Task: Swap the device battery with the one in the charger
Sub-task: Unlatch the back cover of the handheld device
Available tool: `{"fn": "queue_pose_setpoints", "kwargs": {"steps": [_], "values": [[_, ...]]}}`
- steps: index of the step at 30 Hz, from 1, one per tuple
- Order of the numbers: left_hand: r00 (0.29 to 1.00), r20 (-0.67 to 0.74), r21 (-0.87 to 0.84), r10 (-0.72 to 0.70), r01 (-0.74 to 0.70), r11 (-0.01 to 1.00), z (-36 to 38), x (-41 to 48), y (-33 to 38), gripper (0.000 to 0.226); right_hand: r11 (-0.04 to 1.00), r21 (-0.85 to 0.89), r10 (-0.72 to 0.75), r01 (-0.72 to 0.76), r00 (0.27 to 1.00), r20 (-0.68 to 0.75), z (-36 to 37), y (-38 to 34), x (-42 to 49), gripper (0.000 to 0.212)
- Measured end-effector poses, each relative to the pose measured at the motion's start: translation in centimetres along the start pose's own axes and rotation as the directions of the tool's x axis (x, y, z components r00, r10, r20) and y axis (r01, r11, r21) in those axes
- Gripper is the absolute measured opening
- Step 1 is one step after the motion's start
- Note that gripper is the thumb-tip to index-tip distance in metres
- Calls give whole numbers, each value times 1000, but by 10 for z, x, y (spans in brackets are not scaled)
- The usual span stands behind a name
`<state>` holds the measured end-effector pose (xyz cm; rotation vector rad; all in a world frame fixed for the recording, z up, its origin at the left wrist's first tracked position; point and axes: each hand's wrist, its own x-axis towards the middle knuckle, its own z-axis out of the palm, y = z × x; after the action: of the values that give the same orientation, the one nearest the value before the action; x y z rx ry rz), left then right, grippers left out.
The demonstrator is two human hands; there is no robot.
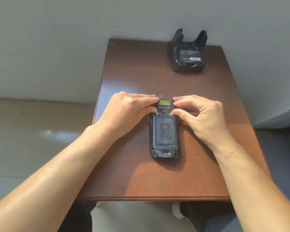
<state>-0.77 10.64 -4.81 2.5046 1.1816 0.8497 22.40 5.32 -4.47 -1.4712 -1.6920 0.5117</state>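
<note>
A black handheld device (164, 134) lies face down in the middle of the brown table (137, 178), its textured battery cover closed. My left hand (129, 113) and my right hand (203, 114) pinch the device's far end from either side, thumbs and forefingers at the two small latches beside a yellow label. At the table's far right stands the black charger cradle (187, 51). A black battery (189, 56) with a white-printed label sits in it.
The small table stands against a grey wall, with its left edge close to my left hand. Bare wood lies between the device and the charger. My knees show below the table's near edge.
</note>
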Motion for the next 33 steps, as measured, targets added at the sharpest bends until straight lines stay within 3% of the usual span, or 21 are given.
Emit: {"fn": "queue_pose_setpoints", "kwargs": {"steps": [4, 12, 22, 28, 33], "values": [[999, 19, -13, -37, 37, 999, -5, 6, 0, 30, 1000, -4, 16, -16, 1000, 4, 1, 1, -1, 18], [979, 185, 14, -82, 81, 997, -15, 26, 3, 27, 1000, 0, 21, -21, 1000, 22, 1, -2, 0, 19], [946, 287, -152, -153, 203, 967, -15, 27, 1, 28, 998, -10, 57, -57, 998, 18, 3, -8, -6, 16], [936, 265, -172, -231, 281, 944, -15, 24, 7, 26, 986, -153, -58, 59, 998, 7, 3, -24, -17, 14], [927, 250, -184, -280, 329, 926, -15, 24, 13, 22, 954, -300, 20, 13, 994, 109, 10, -39, -17, 22]]}}
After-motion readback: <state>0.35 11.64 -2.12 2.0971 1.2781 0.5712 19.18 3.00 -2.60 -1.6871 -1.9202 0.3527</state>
